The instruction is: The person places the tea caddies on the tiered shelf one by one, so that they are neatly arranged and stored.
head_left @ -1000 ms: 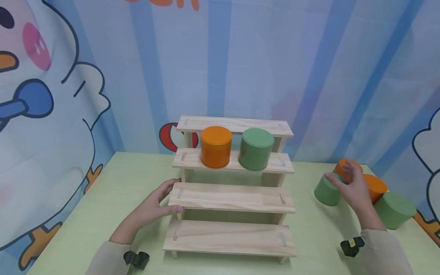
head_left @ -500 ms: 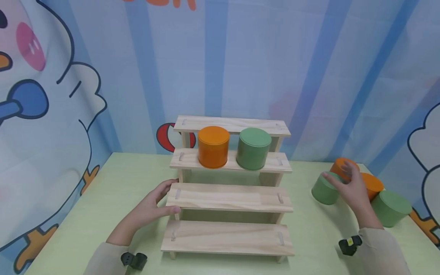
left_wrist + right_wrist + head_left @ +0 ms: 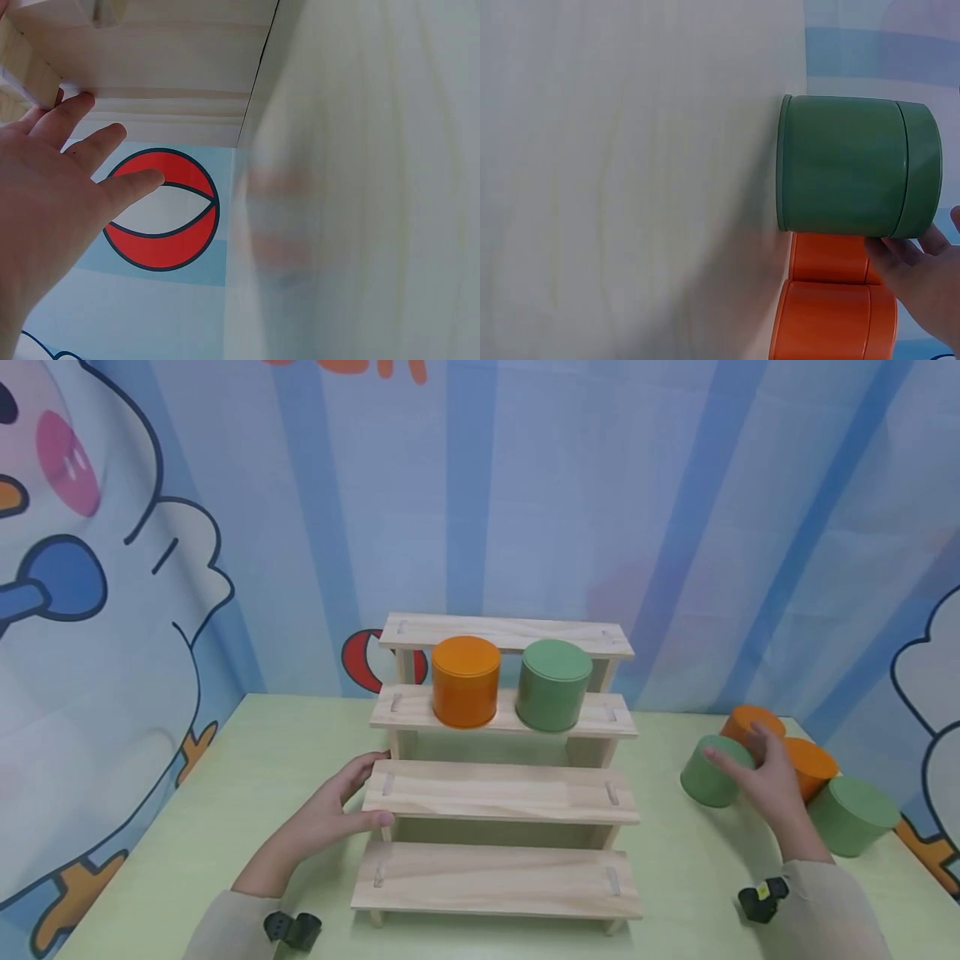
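Observation:
A wooden four-tier step rack (image 3: 502,789) stands on the table. At its left end my left hand (image 3: 330,818) grips the second step from the bottom, thumb in front and fingers behind. The left wrist view shows those fingers (image 3: 112,139) spread beside a wooden upright (image 3: 30,67). My right hand (image 3: 772,785) is at a green lidded can (image 3: 707,777) on the right, its thumb over the lid. In the right wrist view, fingertips (image 3: 900,251) lie against the can's side near the lid; the thumb appears off it.
An orange can (image 3: 465,685) and a green can (image 3: 555,689) stand on the rack's third step. Two orange cans (image 3: 810,768) and another green can (image 3: 855,817) sit close around my right hand. A printed curtain (image 3: 540,510) hangs behind the table (image 3: 285,739).
The head view has shifted slightly. Both hands keep nearly the same places, with the right fingers moving only a little; the cans and rack stay put.

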`<state>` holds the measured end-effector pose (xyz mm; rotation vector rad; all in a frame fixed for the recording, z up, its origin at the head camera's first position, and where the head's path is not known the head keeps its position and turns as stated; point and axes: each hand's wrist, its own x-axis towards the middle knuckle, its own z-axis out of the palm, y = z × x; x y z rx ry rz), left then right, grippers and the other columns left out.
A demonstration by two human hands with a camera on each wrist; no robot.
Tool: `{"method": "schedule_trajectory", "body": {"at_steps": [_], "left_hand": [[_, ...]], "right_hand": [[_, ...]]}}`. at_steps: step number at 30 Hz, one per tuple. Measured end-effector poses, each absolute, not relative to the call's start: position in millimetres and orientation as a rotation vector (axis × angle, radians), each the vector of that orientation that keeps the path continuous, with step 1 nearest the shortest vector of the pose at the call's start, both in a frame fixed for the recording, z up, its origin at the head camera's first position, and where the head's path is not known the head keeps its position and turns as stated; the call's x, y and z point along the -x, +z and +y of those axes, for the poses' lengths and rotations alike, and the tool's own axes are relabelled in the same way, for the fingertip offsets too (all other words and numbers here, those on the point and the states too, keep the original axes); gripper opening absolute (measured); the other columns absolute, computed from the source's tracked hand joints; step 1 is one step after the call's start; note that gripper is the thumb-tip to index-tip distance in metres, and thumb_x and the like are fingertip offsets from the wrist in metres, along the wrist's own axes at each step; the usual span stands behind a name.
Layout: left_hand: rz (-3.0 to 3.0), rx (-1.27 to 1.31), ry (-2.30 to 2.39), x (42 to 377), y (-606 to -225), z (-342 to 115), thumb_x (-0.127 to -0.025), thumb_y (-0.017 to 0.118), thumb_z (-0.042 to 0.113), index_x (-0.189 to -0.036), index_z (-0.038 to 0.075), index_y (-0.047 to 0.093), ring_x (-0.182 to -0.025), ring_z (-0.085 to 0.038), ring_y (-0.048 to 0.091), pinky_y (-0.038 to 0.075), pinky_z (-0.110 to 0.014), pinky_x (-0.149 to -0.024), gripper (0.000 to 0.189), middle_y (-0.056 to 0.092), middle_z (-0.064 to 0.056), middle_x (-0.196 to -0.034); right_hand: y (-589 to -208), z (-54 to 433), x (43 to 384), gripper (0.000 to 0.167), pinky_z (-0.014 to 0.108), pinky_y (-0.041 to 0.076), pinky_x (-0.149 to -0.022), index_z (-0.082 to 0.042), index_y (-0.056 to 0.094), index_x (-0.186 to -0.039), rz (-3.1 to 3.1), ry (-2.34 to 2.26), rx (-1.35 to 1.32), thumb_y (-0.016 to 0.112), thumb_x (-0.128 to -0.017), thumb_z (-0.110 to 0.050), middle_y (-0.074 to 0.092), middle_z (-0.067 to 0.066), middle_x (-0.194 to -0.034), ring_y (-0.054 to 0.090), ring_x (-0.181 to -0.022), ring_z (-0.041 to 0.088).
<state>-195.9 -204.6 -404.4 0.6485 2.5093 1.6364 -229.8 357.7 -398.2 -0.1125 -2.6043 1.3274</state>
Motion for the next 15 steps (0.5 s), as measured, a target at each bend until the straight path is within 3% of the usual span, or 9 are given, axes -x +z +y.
{"method": "schedule_trajectory", "body": {"at_steps": [15], "left_hand": [[2.509, -0.637, 1.635, 196.3, -404.5, -204.7, -0.083, 0.075, 0.022, -0.144, 0.011, 0.037, -0.142, -0.045, 0.02, 0.016, -0.075, -0.103, 0.073, 0.045, -0.016, -0.145]], "right_hand": [[-404.2, 360.1, 228.9, 0.104, 0.07, 0.026, -0.101, -0.003, -0.011, -0.152, -2.715, 1.366, 0.185, 0.06, -0.091, -0.05, 0.005, 0.036, -0.153, 0.016, -0.135, 0.056]]}}
